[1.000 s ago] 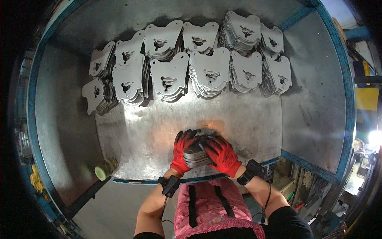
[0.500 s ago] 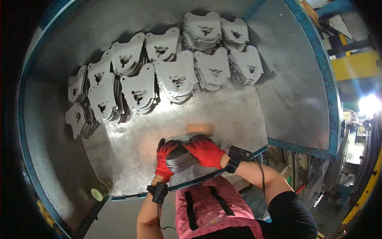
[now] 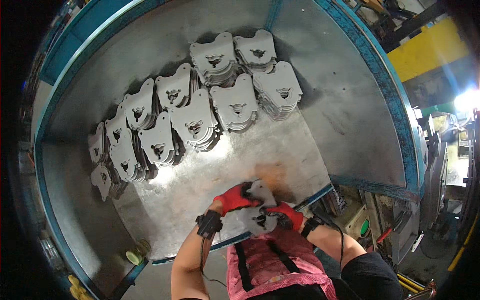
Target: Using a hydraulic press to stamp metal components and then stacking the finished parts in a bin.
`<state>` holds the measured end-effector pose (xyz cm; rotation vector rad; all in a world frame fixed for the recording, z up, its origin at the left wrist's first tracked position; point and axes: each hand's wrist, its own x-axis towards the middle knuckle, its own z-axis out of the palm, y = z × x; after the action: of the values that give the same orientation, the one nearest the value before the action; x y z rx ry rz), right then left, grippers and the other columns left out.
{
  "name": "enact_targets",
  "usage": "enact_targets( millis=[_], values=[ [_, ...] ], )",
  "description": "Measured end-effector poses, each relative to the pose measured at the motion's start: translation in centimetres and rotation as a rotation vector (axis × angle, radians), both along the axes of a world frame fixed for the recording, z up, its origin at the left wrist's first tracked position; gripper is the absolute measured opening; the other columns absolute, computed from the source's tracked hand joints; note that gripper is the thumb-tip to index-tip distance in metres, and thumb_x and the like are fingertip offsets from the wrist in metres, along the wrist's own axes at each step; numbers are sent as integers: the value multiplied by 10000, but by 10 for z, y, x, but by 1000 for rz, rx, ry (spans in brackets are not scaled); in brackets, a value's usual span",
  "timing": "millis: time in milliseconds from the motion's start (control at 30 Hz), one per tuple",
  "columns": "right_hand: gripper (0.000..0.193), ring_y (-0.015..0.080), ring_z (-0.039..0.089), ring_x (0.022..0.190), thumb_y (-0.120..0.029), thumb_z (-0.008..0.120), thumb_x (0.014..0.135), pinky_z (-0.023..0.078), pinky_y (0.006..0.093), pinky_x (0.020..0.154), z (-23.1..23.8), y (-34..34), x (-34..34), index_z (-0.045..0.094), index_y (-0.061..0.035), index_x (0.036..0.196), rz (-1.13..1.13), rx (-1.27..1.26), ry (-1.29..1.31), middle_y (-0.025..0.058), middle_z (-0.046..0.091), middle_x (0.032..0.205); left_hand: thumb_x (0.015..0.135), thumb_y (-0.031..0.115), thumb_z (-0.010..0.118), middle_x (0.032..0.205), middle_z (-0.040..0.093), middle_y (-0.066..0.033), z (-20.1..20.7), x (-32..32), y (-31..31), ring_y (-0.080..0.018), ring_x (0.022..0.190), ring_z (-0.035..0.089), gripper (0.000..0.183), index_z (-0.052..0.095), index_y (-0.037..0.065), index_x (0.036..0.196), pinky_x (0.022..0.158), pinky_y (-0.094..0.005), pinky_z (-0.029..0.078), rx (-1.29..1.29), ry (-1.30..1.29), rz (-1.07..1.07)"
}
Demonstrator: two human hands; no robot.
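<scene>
Bin (image 3: 350,110): steel, blue-rimmed. Metal plates (image 3: 248,220): grey, gripped at the bin's front edge. Left hand (image 3: 237,198): red glove, fingers curled shut on plates. Right hand (image 3: 287,215): likewise, fingers partly hidden. Plate stacks (image 3: 233,102): rows toward bin's back.

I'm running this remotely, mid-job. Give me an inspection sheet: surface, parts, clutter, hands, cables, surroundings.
Surface: grey metal tray floor, scuffed; orange-brown patch, stain or reflection unclear.
Parts: twelve stacks of grey plates in two uneven rows; upper held plate and lower held plate near the tray's front edge.
Clutter: round green-ended item at the near left corner.
Hands: left hand, red-gloved, grips the upper held plate; right hand, red-gloved, grips the lower.
Cables: thin dark cable along the left forearm, another along the right.
Surroundings: blue-framed metal walls; yellow panel and bright light at right.
</scene>
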<state>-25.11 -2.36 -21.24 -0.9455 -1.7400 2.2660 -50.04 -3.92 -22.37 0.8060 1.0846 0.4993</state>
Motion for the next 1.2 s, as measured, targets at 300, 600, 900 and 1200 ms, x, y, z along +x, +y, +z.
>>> enact_targets(
  millis=[300, 600, 900, 1200],
  values=[
    [343, 217, 629, 948, -127, 588, 866, 517, 335, 821, 0, 119, 41, 537, 15, 1175, -597, -652, 75, 124, 621, 1093, 786, 329, 700, 1279, 518, -156, -15, 65, 150, -181, 1170, 496, 710, 390, 25, 1348, 975, -288, 393, 119, 117, 257],
    [344, 147, 633, 839, -178, 667, 819, 516, 283, 710, -32, 152, 40, 611, -39, 1128, -663, -616, -25, 48, 644, 1016, 910, 56, 488, 1436, 354, -123, 32, 116, 104, -203, 1324, 322, 551, 278, 21, 1418, 1080, -319, 246, 464, 52, 912],
    [420, 194, 593, 990, -108, 683, 787, 464, 315, 872, -56, 101, 79, 554, 13, 1167, -632, -603, -47, 90, 619, 1103, 810, 64, 506, 1274, 520, -174, 74, 39, 125, -352, 1213, 437, 473, 487, 25, 1282, 1047, -429, 283, 887, 871, 728],
    [377, 180, 614, 930, -108, 652, 814, 499, 302, 805, -17, 80, 108, 566, 24, 1156, -713, -542, -105, 88, 643, 1048, 810, 229, 508, 885, 609, -113, -19, 120, 202, -280, 806, 608, 415, 523, 118, 1210, 686, -432, 449, 621, 1455, -446]
  ],
)
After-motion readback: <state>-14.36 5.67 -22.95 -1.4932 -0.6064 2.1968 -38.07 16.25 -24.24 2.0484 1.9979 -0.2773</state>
